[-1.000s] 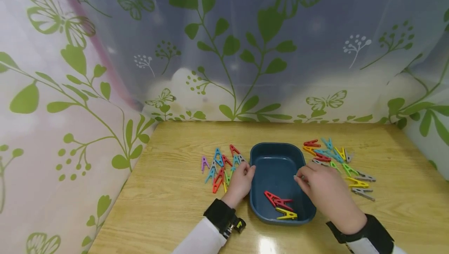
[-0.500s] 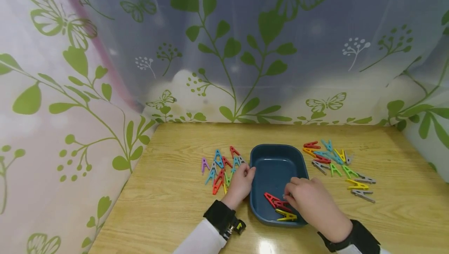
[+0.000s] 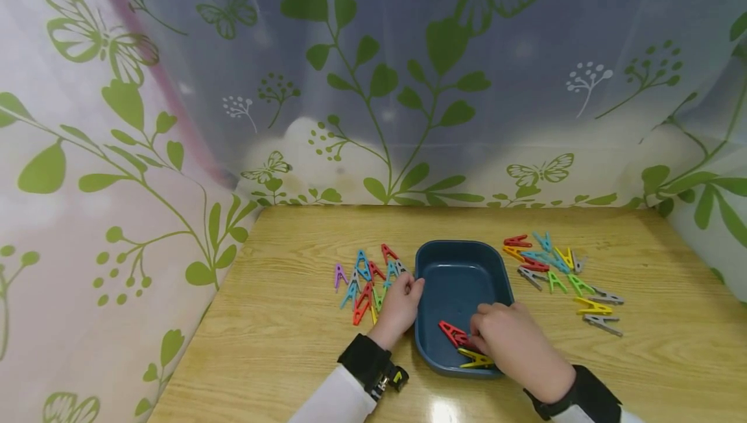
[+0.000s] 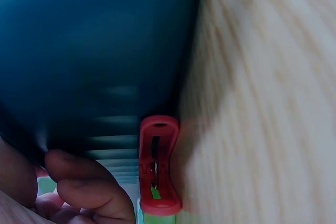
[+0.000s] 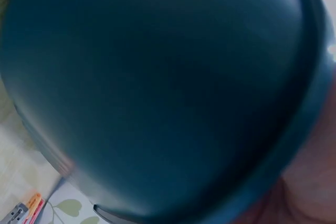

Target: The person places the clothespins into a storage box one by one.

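Note:
A dark blue plastic bin (image 3: 463, 287) stands on the table. My left hand (image 3: 399, 306) grips its left rim; in the left wrist view curled fingers (image 4: 89, 182) are at the bin's edge. My right hand (image 3: 516, 345) reaches over the right wall, fingers curled down at the red clothespins (image 3: 452, 333) inside. Its fingertips cover part of one red clothespin, and I cannot tell whether they pinch it. A yellow clothespin (image 3: 475, 358) lies beside them, partly under the hand. The right wrist view is mostly filled by the bin's outer wall (image 5: 157, 87).
Several mixed-colour clothespins, including a purple one (image 3: 340, 276), lie left of the bin by my left hand. Another spread, with a grey clothespin (image 3: 604, 324) nearest me, lies to the right. A patterned curtain (image 3: 373, 85) closes off the table's back edge (image 3: 373, 206).
My right hand has moved from the bin's right rim inward, left and down, to the red clothespins, uncovering a grey clothespin on the right. My left hand has stayed at the left rim.

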Available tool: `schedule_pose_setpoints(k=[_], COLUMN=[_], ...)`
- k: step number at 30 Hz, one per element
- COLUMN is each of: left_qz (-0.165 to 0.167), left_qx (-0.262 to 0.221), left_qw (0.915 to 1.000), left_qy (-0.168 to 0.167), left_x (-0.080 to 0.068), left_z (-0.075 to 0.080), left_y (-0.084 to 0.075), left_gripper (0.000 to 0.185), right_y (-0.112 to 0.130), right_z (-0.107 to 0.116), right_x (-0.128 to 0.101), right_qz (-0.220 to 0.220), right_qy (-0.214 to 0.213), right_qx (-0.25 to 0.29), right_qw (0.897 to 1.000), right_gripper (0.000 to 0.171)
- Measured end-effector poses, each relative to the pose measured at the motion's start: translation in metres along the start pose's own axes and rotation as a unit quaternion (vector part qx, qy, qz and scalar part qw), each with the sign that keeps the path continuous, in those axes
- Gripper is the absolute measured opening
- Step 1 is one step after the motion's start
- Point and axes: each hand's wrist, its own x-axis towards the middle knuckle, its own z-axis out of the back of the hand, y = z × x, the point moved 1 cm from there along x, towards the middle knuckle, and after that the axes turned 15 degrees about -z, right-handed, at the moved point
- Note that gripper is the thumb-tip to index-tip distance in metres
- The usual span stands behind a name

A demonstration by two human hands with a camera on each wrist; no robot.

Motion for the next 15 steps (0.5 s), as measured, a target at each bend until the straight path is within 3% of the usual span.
schedule_pose_setpoints(k=[15], left_qz=[0.002], left_qx=[0.005], left_qw=[1.0000], left_qy=[-0.001], left_x=[0.0010], left_z=[-0.0007], left_y=[-0.0006], left_gripper=[0.032], right_y=[0.0040], right_z=[-0.0081], right_x=[-0.0004], right_qz=[0.003], right_qy=[0.019], right_qx=[-0.001], right_qw=[1.000], right_gripper=[0.024])
